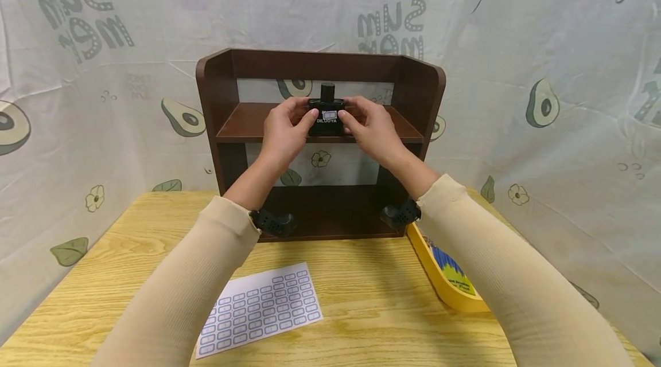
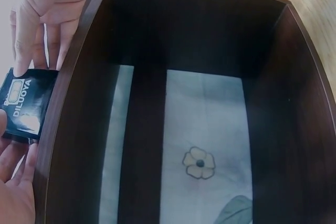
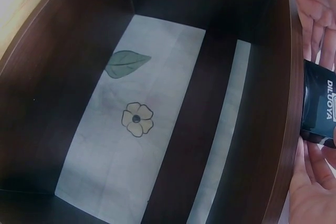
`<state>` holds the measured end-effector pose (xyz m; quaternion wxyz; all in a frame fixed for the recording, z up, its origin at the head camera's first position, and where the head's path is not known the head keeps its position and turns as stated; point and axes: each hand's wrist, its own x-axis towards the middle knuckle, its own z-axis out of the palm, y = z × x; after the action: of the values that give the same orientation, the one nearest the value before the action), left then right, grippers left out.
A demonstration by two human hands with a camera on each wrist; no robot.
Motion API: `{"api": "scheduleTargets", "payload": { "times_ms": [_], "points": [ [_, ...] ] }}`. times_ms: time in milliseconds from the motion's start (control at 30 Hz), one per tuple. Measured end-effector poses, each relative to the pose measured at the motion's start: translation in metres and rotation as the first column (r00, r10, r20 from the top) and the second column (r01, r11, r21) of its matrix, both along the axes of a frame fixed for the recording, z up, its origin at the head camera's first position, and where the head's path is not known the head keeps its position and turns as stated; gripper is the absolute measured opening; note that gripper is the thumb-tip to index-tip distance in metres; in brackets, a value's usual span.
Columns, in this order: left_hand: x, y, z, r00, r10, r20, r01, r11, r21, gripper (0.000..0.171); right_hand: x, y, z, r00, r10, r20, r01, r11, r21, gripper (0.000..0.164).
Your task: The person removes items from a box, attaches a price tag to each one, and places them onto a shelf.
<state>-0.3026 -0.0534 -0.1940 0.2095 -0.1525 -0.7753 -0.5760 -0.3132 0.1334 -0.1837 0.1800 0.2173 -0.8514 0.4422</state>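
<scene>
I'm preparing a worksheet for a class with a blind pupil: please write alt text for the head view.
A person's left hand and right hand hold a black bottle at the upper shelf of a dark brown rack. On the wooden table lie a sheet of blue-bordered labels and, further right, a yellow tray partly hidden by a sleeve.

Glossy black bottle (image 1: pixel 326 127), smooth wooden shelf (image 1: pixel 320 59)

"DILUOYA" stands on the black bottle (image 1: pixel 326 128), mirrored "summer" on the backdrop (image 1: pixel 289 6).
</scene>
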Motion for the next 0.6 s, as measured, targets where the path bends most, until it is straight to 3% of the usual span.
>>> {"api": "scheduleTargets", "payload": {
  "times_ms": [433, 533, 600],
  "points": [
    [0.009, -0.016, -0.013, 0.990, 0.032, -0.138, -0.049, 0.991, -0.127, 0.039, 0.007, 0.012, -0.007, 1.000, 0.001, -0.009, 0.000, 1.000, 0.031, 0.040],
    [0.014, -0.026, -0.019, 0.975, 0.050, -0.218, -0.085, 0.985, -0.152, 0.036, 0.016, 0.021, -0.011, 0.999, -0.005, -0.037, 0.007, 0.999, 0.054, 0.038],
    [0.017, -0.036, -0.024, 0.955, 0.071, -0.288, -0.125, 0.977, -0.174, 0.033, 0.023, 0.029, -0.014, 0.998, -0.008, -0.062, 0.012, 0.998, 0.065, 0.036]
  ]
}}
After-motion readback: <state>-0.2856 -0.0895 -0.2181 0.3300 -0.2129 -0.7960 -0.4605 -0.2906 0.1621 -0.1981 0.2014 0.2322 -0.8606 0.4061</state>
